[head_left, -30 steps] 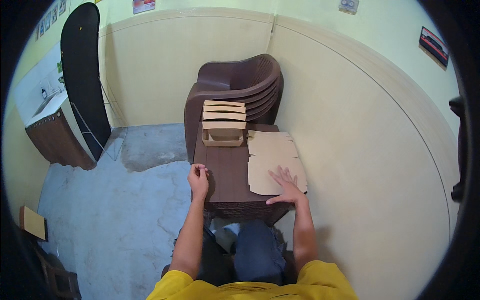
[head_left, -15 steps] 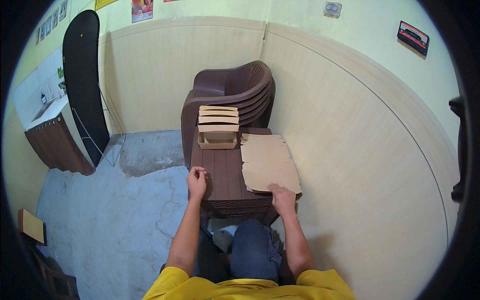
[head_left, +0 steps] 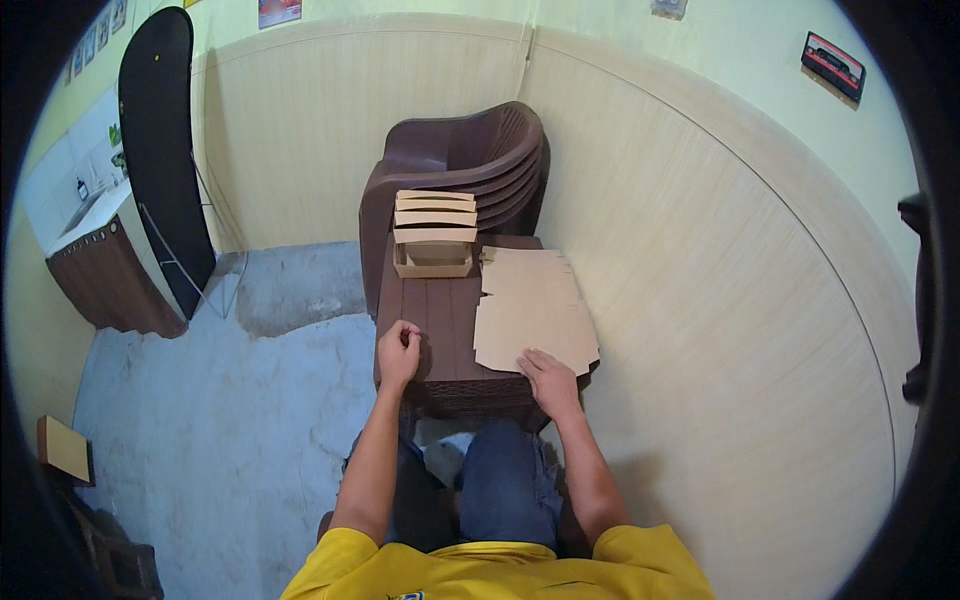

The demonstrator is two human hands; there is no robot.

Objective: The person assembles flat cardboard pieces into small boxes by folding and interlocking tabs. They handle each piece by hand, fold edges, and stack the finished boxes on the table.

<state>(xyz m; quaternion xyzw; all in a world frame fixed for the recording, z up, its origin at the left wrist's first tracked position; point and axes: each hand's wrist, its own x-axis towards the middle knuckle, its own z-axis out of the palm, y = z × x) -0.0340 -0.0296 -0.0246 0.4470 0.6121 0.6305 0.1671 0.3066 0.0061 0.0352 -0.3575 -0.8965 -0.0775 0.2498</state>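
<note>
A small brown plastic table (head_left: 448,330) stands in front of my knees. My left hand (head_left: 399,351) rests on its near left part, fingers curled into a loose fist with nothing in it. My right hand (head_left: 548,381) lies flat at the near right edge, its fingertips on the near corner of a stack of flat cardboard blanks (head_left: 532,308). At the far side of the table sits a row of folded open cardboard boxes (head_left: 433,232).
Stacked brown plastic chairs (head_left: 470,160) stand behind the table in the corner. A panelled wall (head_left: 700,300) runs close on the right. A black board (head_left: 160,150) leans against the left wall beside a brown cabinet (head_left: 100,270). Grey concrete floor (head_left: 220,420) lies to the left.
My right hand has slid back from the middle of the flat cardboard to its near corner. The left hand has stayed in place on the table.
</note>
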